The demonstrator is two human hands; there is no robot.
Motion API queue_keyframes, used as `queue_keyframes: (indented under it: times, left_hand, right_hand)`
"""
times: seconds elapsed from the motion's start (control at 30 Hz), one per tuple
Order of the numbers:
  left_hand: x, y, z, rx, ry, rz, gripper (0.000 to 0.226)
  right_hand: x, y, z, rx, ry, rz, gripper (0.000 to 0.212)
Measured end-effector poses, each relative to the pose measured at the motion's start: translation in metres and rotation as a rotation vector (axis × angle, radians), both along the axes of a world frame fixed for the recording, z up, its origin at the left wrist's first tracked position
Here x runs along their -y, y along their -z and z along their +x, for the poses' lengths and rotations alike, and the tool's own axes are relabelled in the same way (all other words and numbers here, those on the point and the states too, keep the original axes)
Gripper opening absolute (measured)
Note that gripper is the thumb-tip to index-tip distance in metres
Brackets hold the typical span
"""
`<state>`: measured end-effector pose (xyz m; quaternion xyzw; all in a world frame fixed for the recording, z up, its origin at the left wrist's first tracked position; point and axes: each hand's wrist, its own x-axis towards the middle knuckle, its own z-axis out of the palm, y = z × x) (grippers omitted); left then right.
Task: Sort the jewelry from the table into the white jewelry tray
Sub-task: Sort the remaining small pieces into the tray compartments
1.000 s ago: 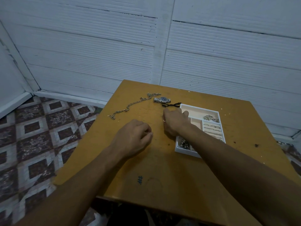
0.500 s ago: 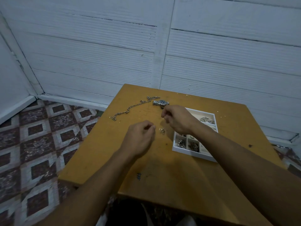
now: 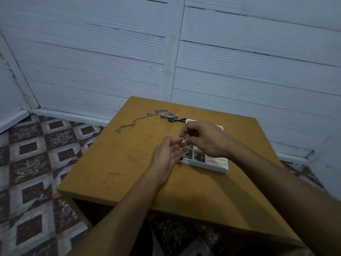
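While the left hand lies open, the right hand pinches a tiny indistinct item.

This looks like a plain room in a home. An ochre wooden bench stands on a floor of patterned maroon-and-grey tiles at 9 o'clock, close to white ribbed wall panels with a skirting board at 12 o'clock. Jewelry on the bench, a chain, a wristwatch and a white jewelry tray, suits a household.
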<state>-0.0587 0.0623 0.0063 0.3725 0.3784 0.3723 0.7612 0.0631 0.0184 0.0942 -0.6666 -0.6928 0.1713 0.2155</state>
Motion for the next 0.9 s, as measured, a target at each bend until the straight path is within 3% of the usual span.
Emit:
queue_keyframes:
  times: [0.17,0.37,0.67,0.9]
  left_hand:
    - [0.024,0.002,0.009,0.204,0.077,-0.249,0.047]
    - [0.037,0.002,0.022,0.321,0.046,-0.430,0.042]
    - [0.040,0.005,0.033,0.316,0.008,-0.467,0.038]
    - [0.031,0.005,0.029,0.252,-0.015,-0.407,0.040]
  right_hand:
    - [0.016,-0.002,0.005,-0.022,0.013,-0.030,0.019]
    - [0.028,0.013,0.009,0.166,0.050,0.022,0.021]
    - [0.033,0.030,0.020,0.180,0.050,0.022,0.019]
    - [0.032,0.024,0.047,0.100,0.234,0.068,0.017]
